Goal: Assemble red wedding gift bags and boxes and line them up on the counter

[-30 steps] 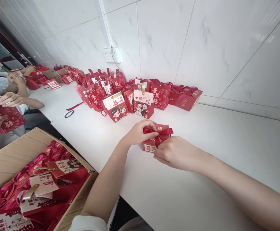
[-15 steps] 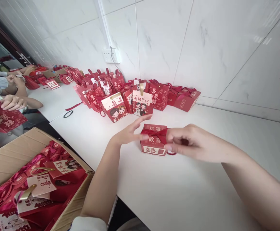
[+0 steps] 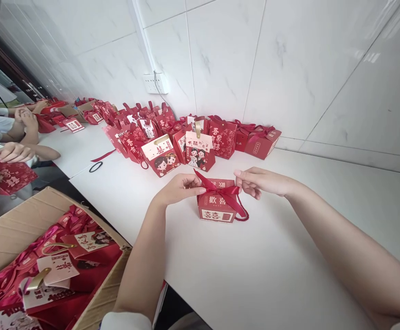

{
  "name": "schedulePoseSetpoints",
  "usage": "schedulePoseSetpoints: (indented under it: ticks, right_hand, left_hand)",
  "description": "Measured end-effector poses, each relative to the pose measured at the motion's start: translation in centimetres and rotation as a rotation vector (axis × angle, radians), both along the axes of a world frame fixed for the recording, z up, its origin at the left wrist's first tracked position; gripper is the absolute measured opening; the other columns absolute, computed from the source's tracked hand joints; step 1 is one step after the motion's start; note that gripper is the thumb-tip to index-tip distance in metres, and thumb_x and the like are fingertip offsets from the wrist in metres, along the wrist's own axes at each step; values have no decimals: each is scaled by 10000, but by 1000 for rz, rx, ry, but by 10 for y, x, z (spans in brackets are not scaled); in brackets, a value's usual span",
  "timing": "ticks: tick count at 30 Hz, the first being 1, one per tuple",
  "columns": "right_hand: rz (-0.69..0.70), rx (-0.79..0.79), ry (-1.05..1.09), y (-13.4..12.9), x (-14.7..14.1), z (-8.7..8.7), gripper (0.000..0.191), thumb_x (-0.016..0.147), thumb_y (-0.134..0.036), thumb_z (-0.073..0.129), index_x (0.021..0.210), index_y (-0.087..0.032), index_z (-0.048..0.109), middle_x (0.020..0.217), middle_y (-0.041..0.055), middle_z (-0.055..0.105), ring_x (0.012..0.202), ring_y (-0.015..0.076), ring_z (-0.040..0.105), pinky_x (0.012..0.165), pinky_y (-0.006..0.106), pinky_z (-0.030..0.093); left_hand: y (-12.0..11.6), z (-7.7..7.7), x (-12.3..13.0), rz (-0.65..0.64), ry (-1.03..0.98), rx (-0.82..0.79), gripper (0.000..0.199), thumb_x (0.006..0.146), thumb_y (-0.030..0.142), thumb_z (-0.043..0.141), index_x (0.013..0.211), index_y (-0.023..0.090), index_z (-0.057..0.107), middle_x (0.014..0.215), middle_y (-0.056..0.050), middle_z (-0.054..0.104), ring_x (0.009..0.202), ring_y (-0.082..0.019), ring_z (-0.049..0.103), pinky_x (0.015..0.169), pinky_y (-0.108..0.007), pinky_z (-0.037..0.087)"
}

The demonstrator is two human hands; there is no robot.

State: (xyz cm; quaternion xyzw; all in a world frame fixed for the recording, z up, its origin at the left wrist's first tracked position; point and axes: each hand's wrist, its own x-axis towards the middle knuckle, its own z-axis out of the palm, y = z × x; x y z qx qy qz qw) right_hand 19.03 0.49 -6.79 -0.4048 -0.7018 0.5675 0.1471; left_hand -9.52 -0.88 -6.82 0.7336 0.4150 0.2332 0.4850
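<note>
A small red gift box [image 3: 216,214] with white lettering stands on the table in front of me. A dark red ribbon [image 3: 222,193] is tied across its top, and a twisted red cord [image 3: 243,219] hangs at its right side. My left hand [image 3: 182,189] is at the box's left, thumb and fingers closed on the ribbon. Just off the right top edge, my right hand [image 3: 263,182] has its fingers apart near the ribbon's right end, with nothing visible in them.
Several finished-looking red gift boxes [image 3: 160,156] stand along the wall behind. A cardboard carton [image 3: 112,270] full of red boxes is at lower left. A black loop [image 3: 95,167] lies on the white table [image 3: 254,275]. At far left, another person's hands [image 3: 12,152] hold a red box.
My right hand has drawn away from the ribbon and turned, its fingers parting. My left hand has closed on the ribbon's left side. The ribbon now shows a spread knot with loose ends.
</note>
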Motion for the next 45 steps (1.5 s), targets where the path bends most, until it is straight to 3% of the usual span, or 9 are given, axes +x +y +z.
schedulePoseSetpoints:
  ticks: [6, 10, 13, 17, 24, 29, 33, 35, 45]
  right_hand:
    - [6, 148, -9, -6, 1, 5, 408, 815, -562, 590, 667, -193, 501, 564, -32, 525, 508, 114, 505, 515, 248, 397]
    - [-240, 468, -41, -8, -9, 1, 359, 872, -514, 530, 705, -197, 513, 628, -16, 565, 574, 132, 531, 553, 264, 418]
    - [-316, 774, 39, -16, -24, -3, 229, 887, -416, 552, 824, -199, 590, 866, 35, 628, 808, 176, 588, 710, 312, 469]
    - [-199, 925, 91, -31, -46, -11, 136, 856, -341, 621, 914, -223, 653, 1151, 76, 581, 1094, 234, 539, 915, 400, 448]
    - [-324, 879, 212, -39, -66, -32, 42, 860, -249, 612, 861, -211, 629, 1004, 58, 624, 938, 210, 594, 831, 378, 491]
    - [-426, 964, 248, -37, -62, -25, 101, 881, -288, 592, 817, -210, 586, 842, 46, 622, 821, 213, 591, 756, 368, 489]
    - [-427, 1068, 234, -43, -61, -20, 36, 897, -251, 567, 881, -228, 589, 888, 39, 673, 868, 222, 620, 841, 404, 474]
    - [-412, 1113, 212, -46, -62, -22, 54, 909, -243, 544, 889, -237, 594, 866, 27, 683, 874, 217, 632, 854, 403, 476]
    - [-484, 936, 136, -42, -61, -30, 85, 936, -311, 507, 930, -228, 526, 821, 29, 665, 767, 199, 638, 740, 344, 503]
  left_hand:
    - [1, -1, 0, 45, -62, -1, 293, 802, 427, 622, 824, 136, 647, 769, -34, 603, 687, -115, 518, 646, -253, 424]
    - [1, 0, 3, 38, -97, 13, 275, 813, 411, 611, 793, 137, 629, 758, -26, 595, 682, -111, 521, 651, -249, 431]
    - [-1, -1, 6, -30, -169, -38, 283, 801, 381, 642, 955, 144, 637, 917, -62, 647, 830, -153, 592, 758, -286, 474]
    - [-2, -4, 10, -84, -183, -70, 305, 795, 378, 650, 993, 146, 645, 976, -85, 666, 937, -206, 612, 824, -333, 482]
    - [0, -6, 10, -34, -117, -7, 220, 815, 359, 606, 833, 141, 608, 825, -31, 608, 797, -152, 567, 732, -280, 442]
    - [-1, -4, 11, 88, -53, 103, 234, 804, 285, 551, 634, 161, 448, 658, 19, 462, 640, -114, 449, 628, -258, 380]
    - [-4, -1, 15, 131, -45, 389, 40, 757, 207, 552, 788, 182, 543, 912, -32, 552, 925, -182, 519, 889, -331, 412]
    - [-6, 0, 17, 64, -43, 454, 190, 761, 200, 555, 948, 199, 587, 1140, -67, 539, 1125, -218, 481, 1020, -369, 354]
    - [-6, -4, 19, -21, 17, 317, 79, 774, 190, 573, 848, 184, 598, 1225, -71, 539, 1175, -223, 500, 1024, -379, 371]
